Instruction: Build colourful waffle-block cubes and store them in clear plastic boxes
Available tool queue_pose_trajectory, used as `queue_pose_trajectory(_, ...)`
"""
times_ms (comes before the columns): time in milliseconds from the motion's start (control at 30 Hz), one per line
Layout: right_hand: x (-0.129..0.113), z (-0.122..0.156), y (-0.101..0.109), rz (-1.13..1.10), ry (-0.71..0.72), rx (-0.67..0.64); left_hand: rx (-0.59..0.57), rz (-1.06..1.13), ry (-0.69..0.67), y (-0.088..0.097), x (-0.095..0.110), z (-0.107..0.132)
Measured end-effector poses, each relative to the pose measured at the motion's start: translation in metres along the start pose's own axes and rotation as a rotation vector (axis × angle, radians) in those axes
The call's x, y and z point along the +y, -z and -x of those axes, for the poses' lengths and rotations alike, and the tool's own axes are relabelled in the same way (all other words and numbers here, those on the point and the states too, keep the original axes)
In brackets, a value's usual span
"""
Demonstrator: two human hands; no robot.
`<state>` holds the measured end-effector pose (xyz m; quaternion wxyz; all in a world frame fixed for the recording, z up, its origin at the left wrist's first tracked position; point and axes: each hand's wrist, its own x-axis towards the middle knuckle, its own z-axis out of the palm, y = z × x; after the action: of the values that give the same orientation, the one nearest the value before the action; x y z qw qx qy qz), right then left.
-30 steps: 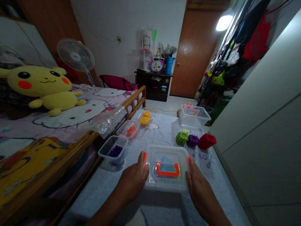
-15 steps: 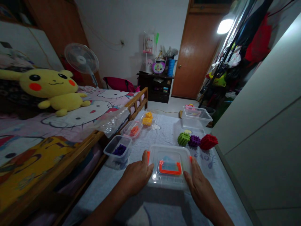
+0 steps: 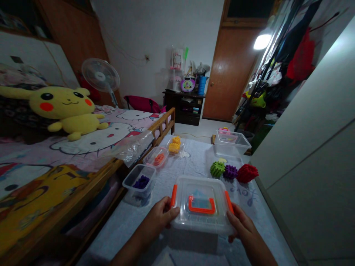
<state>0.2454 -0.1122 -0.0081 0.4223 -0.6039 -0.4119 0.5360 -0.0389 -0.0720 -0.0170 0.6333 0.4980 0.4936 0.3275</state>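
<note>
A clear plastic storage box (image 3: 183, 221) with a lid, an orange carrying handle (image 3: 201, 211) and orange side clips sits in front of me. My left hand (image 3: 161, 216) grips its left side, thumb on the lid's edge beside the left clip (image 3: 173, 195). On the opposite side my right hand (image 3: 242, 223) holds the box, thumb near the right clip (image 3: 229, 202). Fingers of both hands curl under the rim and are partly hidden. Some bluish and yellowish shapes show faintly through the lid.
Left of the box stand open tubs with purple pieces (image 3: 141, 182), orange pieces (image 3: 159, 159) and yellow pieces (image 3: 174, 145). To the right lie green (image 3: 217, 169), purple (image 3: 230, 171) and red (image 3: 247, 173) block clusters, with a clear bin (image 3: 232, 143) behind. A wooden bed rail (image 3: 111, 170) borders the left.
Both hands have slid down and toward me along the box's sides, their fingers now curling under the rim; the orange clips show more fully. The view has tilted up slightly.
</note>
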Motion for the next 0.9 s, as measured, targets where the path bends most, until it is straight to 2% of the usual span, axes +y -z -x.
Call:
queue_pose_trajectory(200, 0.003, -0.003, 0.002, -0.079, 0.016, 0.05, -0.035, 0.313, 0.147, -0.005, 0.014, 0.003)
queue_pose_trajectory(367, 0.003, -0.016, 0.0, -0.141, 0.023, 0.127, 0.012, 0.345, 0.19, -0.005, 0.021, 0.0)
queue_pose_trajectory(533, 0.011, -0.038, -0.007, -0.221, 0.112, 0.152, 0.087, 0.377, 0.151, -0.002, 0.027, -0.014)
queue_pose_trajectory(633, 0.023, -0.046, -0.011, -0.151, 0.147, 0.14, 0.131, 0.405, 0.132, -0.001, 0.033, -0.026)
queue_pose_trajectory(800, 0.047, -0.048, -0.017, 0.037, 0.201, 0.212, 0.232, 0.452, 0.128, -0.002, 0.049, -0.051)
queue_pose_trajectory(900, 0.052, -0.048, -0.019, 0.151, 0.272, 0.213, 0.268, 0.47, 0.103, -0.003, 0.06, -0.071)
